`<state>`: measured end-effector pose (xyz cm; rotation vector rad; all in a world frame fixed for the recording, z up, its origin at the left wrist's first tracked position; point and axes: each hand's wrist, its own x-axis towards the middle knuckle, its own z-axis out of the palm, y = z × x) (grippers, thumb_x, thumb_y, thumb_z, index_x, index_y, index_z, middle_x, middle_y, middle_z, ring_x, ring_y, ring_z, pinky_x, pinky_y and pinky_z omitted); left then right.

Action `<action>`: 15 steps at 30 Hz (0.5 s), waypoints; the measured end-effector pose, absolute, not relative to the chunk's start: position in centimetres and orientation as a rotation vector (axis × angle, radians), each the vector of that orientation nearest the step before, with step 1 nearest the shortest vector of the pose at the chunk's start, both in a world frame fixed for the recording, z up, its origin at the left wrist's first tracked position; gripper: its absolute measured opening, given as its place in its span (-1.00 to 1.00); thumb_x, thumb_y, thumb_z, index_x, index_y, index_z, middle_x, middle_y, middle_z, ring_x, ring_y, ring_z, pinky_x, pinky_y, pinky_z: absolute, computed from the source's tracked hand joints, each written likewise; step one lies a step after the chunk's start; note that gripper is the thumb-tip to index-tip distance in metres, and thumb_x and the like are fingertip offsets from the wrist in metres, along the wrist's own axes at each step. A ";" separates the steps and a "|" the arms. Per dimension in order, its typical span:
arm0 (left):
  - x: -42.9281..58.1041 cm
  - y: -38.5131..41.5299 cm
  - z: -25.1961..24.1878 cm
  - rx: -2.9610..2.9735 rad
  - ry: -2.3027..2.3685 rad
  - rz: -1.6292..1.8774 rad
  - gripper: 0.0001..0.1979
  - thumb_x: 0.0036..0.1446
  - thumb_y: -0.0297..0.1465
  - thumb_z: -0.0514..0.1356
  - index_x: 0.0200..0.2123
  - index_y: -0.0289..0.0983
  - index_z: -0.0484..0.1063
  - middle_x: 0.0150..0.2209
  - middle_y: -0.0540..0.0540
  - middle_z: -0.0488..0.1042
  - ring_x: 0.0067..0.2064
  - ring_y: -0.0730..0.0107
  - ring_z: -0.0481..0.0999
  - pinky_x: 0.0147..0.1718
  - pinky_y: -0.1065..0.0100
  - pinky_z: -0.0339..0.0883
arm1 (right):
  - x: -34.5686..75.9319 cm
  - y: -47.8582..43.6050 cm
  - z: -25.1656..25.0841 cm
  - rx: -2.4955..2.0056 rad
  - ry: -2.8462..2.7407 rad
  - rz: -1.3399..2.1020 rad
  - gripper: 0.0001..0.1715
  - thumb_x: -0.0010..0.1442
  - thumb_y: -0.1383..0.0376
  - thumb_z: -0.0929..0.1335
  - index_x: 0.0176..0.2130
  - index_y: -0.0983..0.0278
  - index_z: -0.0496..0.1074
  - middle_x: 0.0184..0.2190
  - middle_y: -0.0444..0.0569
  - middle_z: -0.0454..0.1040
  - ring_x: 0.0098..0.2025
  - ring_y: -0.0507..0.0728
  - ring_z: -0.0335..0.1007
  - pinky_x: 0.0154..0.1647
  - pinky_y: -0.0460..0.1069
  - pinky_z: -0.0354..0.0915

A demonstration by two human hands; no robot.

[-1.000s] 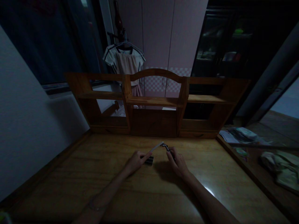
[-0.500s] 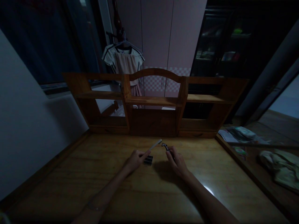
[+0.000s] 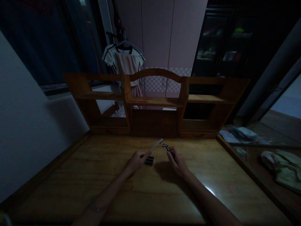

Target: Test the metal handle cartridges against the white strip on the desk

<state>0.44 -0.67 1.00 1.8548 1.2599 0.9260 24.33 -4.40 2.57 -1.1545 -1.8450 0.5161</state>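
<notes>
My left hand (image 3: 137,160) is closed on the handle of a pale toothbrush (image 3: 155,145), which points up and to the right, bristle end away from me. In my right hand (image 3: 178,161) is a razor (image 3: 165,146) with a shiny metal-looking neck and head; the fingers wrap its dark handle. The razor's head is close to the toothbrush's head, with a small gap between them. A small dark case with several slots (image 3: 149,161) lies on the table just beside my left fingers, partly covered by them.
The wooden tabletop (image 3: 113,194) stretches under both arms, with a wooden shelf unit (image 3: 154,101) along its far edge. A wall (image 3: 30,135) borders the left. Beyond the right edge lie papers and a bag (image 3: 242,133) and pale cloth (image 3: 282,166).
Both hands stay almost where they were. The toothbrush tip and the razor head have shifted very slightly up and left.
</notes>
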 end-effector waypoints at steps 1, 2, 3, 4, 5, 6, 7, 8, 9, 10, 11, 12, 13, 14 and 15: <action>0.5 -0.7 1.1 1.847 1.251 0.942 -0.44 0.17 -0.01 -0.04 -0.64 -0.34 0.28 -0.65 0.07 0.14 -0.56 0.52 0.11 -0.55 0.45 -0.07 | 24.3 -4.4 2.5 -1.153 -1.845 0.516 -0.75 0.34 0.18 0.14 -0.06 0.24 0.23 -0.40 -0.09 0.38 -0.43 0.04 0.28 -0.45 -0.08 0.10; 0.5 -0.8 1.2 1.840 1.242 0.951 -0.45 0.18 -0.02 -0.05 -0.63 -0.33 0.26 -0.64 0.07 0.13 -0.56 0.52 0.11 -0.55 0.45 -0.07 | 24.3 -4.4 2.5 -1.153 -1.846 0.517 -0.75 0.34 0.18 0.14 -0.06 0.24 0.23 -0.40 -0.10 0.38 -0.44 0.04 0.28 -0.45 -0.08 0.09; 0.5 -0.8 1.3 1.836 1.234 0.952 -0.46 0.19 -0.02 -0.06 -0.62 -0.32 0.24 -0.64 0.07 0.12 -0.55 0.52 0.11 -0.55 0.45 -0.07 | 24.3 -4.4 2.5 -1.154 -1.850 0.518 -0.75 0.34 0.18 0.15 -0.07 0.24 0.23 -0.40 -0.10 0.38 -0.44 0.04 0.28 -0.45 -0.08 0.09; 0.6 -0.9 1.4 1.834 1.225 0.949 -0.46 0.19 -0.02 -0.06 -0.62 -0.32 0.24 -0.63 0.07 0.12 -0.55 0.52 0.11 -0.55 0.45 -0.07 | 24.3 -4.4 2.5 -1.156 -1.854 0.519 -0.76 0.34 0.18 0.15 -0.08 0.24 0.24 -0.40 -0.10 0.38 -0.44 0.04 0.28 -0.46 -0.09 0.09; 0.7 -0.9 1.4 1.835 1.213 0.944 -0.47 0.19 -0.02 -0.06 -0.61 -0.32 0.24 -0.62 0.07 0.13 -0.54 0.52 0.11 -0.55 0.45 -0.06 | 24.3 -4.4 2.5 -1.157 -1.855 0.517 -0.76 0.34 0.18 0.15 -0.09 0.24 0.24 -0.41 -0.10 0.38 -0.45 0.04 0.28 -0.46 -0.09 0.08; 0.7 -0.9 1.5 1.838 1.205 0.943 -0.47 0.19 -0.03 -0.06 -0.61 -0.32 0.23 -0.62 0.07 0.13 -0.54 0.52 0.12 -0.54 0.45 -0.06 | 24.4 -4.4 2.5 -1.157 -1.856 0.517 -0.76 0.34 0.18 0.15 -0.09 0.24 0.24 -0.42 -0.11 0.37 -0.45 0.04 0.28 -0.46 -0.08 0.08; 0.7 -0.9 1.5 1.840 1.201 0.944 -0.47 0.19 -0.03 -0.05 -0.61 -0.32 0.23 -0.61 0.07 0.13 -0.53 0.52 0.12 -0.54 0.45 -0.06 | 24.4 -4.4 2.4 -1.156 -1.858 0.518 -0.76 0.34 0.18 0.15 -0.09 0.24 0.24 -0.42 -0.11 0.37 -0.46 0.04 0.27 -0.46 -0.08 0.08; 0.7 -0.9 1.4 1.841 1.205 0.951 -0.47 0.19 -0.03 -0.05 -0.62 -0.32 0.21 -0.61 0.07 0.12 -0.53 0.52 0.11 -0.54 0.45 -0.06 | 24.4 -4.4 2.5 -1.155 -1.859 0.520 -0.76 0.34 0.18 0.15 -0.09 0.24 0.24 -0.42 -0.11 0.36 -0.46 0.04 0.27 -0.46 -0.08 0.09; 0.6 -0.8 1.4 1.839 1.210 0.959 -0.47 0.19 -0.03 -0.05 -0.63 -0.31 0.19 -0.62 0.07 0.10 -0.53 0.52 0.09 -0.54 0.45 -0.07 | 24.4 -4.4 2.5 -1.153 -1.859 0.522 -0.76 0.34 0.18 0.15 -0.08 0.24 0.23 -0.42 -0.11 0.36 -0.46 0.03 0.27 -0.45 -0.08 0.09; 0.5 -0.8 1.3 1.837 1.214 0.969 -0.48 0.19 -0.03 -0.05 -0.63 -0.31 0.17 -0.62 0.07 0.08 -0.53 0.52 0.08 -0.54 0.45 -0.08 | 24.4 -4.4 2.5 -1.152 -1.859 0.523 -0.76 0.34 0.18 0.15 -0.08 0.24 0.23 -0.42 -0.11 0.36 -0.46 0.03 0.27 -0.45 -0.08 0.09; 0.5 -0.7 1.2 1.833 1.217 0.980 -0.48 0.19 -0.03 -0.04 -0.63 -0.31 0.16 -0.62 0.07 0.06 -0.53 0.53 0.07 -0.54 0.45 -0.09 | 24.4 -4.4 2.5 -1.150 -1.860 0.524 -0.75 0.34 0.18 0.14 -0.08 0.24 0.23 -0.41 -0.11 0.37 -0.45 0.04 0.28 -0.45 -0.08 0.09; 0.4 -0.6 1.1 1.827 1.217 0.989 -0.48 0.19 -0.03 -0.04 -0.63 -0.30 0.15 -0.62 0.08 0.05 -0.54 0.53 0.06 -0.55 0.45 -0.10 | 24.4 -4.4 2.5 -1.148 -1.860 0.523 -0.75 0.34 0.18 0.14 -0.08 0.25 0.23 -0.40 -0.10 0.37 -0.45 0.04 0.28 -0.45 -0.08 0.09; 0.4 -0.6 1.0 1.824 1.213 0.992 -0.49 0.19 -0.04 -0.04 -0.63 -0.30 0.15 -0.61 0.08 0.04 -0.54 0.53 0.05 -0.55 0.45 -0.11 | 24.4 -4.4 2.5 -1.146 -1.858 0.522 -0.75 0.34 0.18 0.14 -0.08 0.25 0.23 -0.40 -0.10 0.38 -0.45 0.04 0.28 -0.45 -0.08 0.09; 0.4 -0.5 0.9 1.824 1.209 0.989 -0.49 0.19 -0.04 -0.03 -0.63 -0.31 0.16 -0.61 0.08 0.04 -0.54 0.54 0.04 -0.55 0.45 -0.11 | 24.4 -4.4 2.5 -1.144 -1.858 0.522 -0.76 0.34 0.18 0.14 -0.09 0.25 0.23 -0.40 -0.10 0.38 -0.45 0.04 0.28 -0.45 -0.08 0.10; 0.4 -0.5 0.9 1.826 1.207 0.984 -0.49 0.18 -0.04 -0.03 -0.63 -0.31 0.16 -0.61 0.08 0.04 -0.54 0.54 0.04 -0.56 0.45 -0.12 | 24.4 -4.4 2.4 -1.141 -1.858 0.523 -0.76 0.34 0.18 0.14 -0.09 0.24 0.23 -0.41 -0.10 0.37 -0.45 0.04 0.27 -0.45 -0.08 0.10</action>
